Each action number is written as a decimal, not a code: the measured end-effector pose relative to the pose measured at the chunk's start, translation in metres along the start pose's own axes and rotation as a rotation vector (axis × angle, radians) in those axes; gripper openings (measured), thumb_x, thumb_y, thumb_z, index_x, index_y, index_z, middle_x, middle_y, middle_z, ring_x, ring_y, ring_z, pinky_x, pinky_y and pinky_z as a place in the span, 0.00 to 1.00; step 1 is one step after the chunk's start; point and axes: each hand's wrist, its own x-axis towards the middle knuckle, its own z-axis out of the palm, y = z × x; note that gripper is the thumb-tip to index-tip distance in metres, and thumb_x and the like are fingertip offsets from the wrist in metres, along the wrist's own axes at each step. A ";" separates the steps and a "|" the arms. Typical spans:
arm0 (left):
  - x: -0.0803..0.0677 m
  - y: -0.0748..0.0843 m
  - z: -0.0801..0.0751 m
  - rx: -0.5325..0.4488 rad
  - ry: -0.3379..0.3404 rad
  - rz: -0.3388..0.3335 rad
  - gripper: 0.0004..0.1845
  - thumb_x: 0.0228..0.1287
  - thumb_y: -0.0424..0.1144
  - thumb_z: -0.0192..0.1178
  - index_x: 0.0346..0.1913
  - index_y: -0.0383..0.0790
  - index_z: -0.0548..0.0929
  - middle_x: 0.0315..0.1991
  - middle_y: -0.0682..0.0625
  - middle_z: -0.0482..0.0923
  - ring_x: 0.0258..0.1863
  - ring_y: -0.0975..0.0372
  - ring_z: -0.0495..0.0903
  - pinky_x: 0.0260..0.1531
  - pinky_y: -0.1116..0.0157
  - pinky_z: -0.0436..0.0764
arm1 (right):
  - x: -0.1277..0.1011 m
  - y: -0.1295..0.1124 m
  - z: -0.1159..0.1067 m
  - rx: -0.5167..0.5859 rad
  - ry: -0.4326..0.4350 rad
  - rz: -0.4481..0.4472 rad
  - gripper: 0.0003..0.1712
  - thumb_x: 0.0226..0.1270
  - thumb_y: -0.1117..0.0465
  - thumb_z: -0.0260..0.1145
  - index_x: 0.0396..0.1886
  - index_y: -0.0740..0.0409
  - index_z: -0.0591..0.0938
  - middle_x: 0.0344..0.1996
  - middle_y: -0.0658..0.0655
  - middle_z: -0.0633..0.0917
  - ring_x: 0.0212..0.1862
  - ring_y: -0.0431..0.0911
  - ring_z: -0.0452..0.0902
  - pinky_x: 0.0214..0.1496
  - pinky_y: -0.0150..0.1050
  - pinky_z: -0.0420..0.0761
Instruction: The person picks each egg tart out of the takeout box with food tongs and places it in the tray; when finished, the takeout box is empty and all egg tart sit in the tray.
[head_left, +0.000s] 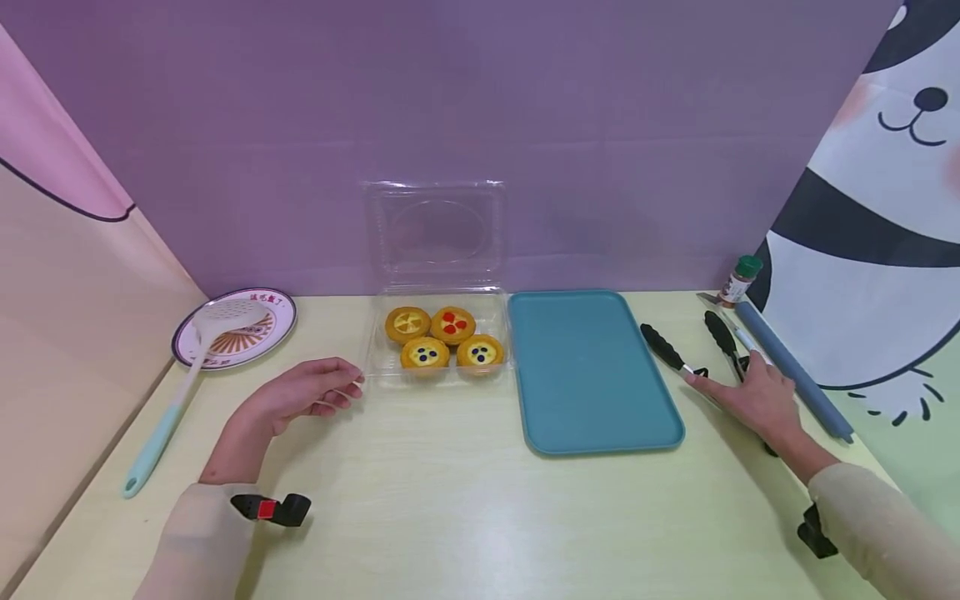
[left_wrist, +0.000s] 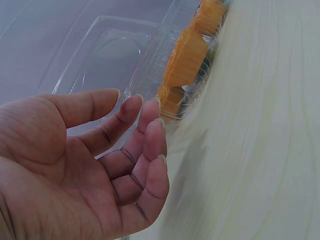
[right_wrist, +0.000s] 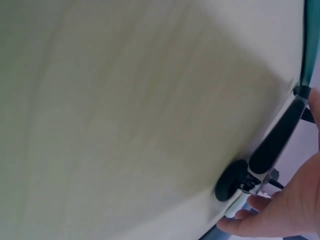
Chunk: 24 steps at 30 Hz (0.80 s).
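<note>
My right hand [head_left: 757, 404] is spread over a pair of black-and-metal tongs [head_left: 722, 333] at the table's right side. Its thumb is by one arm of the tongs and its fingers by the other; the palm hides part of them. In the right wrist view, the thumb and fingertips lie close to the tongs' black grips [right_wrist: 277, 135]. Above the table, my left hand [head_left: 311, 392] holds nothing, its fingers loosely bent. Just right of those fingers stands a clear plastic box [head_left: 371, 350], lid raised, with several egg tarts [head_left: 425, 353] inside.
A blue tray [head_left: 600, 375] lies between the box and tongs. Left, a white skimmer [head_left: 153, 446] rests across a patterned plate [head_left: 281, 325]. Beyond the tongs are a slim pale-handled utensil [head_left: 744, 337], a long blue-grey bar [head_left: 795, 371] and a green-capped jar [head_left: 738, 283].
</note>
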 end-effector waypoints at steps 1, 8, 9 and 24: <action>0.000 0.000 0.000 0.001 -0.001 0.002 0.22 0.77 0.48 0.52 0.60 0.33 0.74 0.43 0.52 0.83 0.40 0.62 0.80 0.41 0.65 0.80 | 0.000 0.000 0.001 0.007 0.004 0.002 0.69 0.57 0.23 0.62 0.70 0.81 0.53 0.61 0.86 0.63 0.61 0.83 0.55 0.57 0.73 0.64; 0.000 0.000 -0.001 0.000 0.002 -0.010 0.23 0.77 0.48 0.52 0.61 0.32 0.73 0.45 0.51 0.83 0.41 0.62 0.80 0.42 0.65 0.80 | 0.002 0.001 0.004 0.014 0.031 0.024 0.66 0.59 0.24 0.62 0.66 0.82 0.58 0.59 0.85 0.64 0.60 0.82 0.56 0.56 0.71 0.64; 0.000 0.000 -0.001 0.001 0.000 -0.009 0.23 0.77 0.48 0.52 0.61 0.32 0.73 0.45 0.51 0.83 0.41 0.62 0.80 0.42 0.65 0.80 | 0.002 0.000 0.004 0.014 0.030 0.029 0.66 0.59 0.24 0.61 0.66 0.82 0.58 0.59 0.85 0.64 0.61 0.82 0.56 0.56 0.71 0.64; 0.001 -0.001 -0.001 0.006 -0.001 -0.012 0.23 0.77 0.49 0.52 0.61 0.32 0.73 0.44 0.52 0.83 0.41 0.62 0.80 0.42 0.64 0.80 | 0.004 -0.002 0.009 0.046 0.019 0.084 0.70 0.58 0.23 0.61 0.70 0.83 0.53 0.63 0.86 0.59 0.66 0.80 0.51 0.63 0.71 0.61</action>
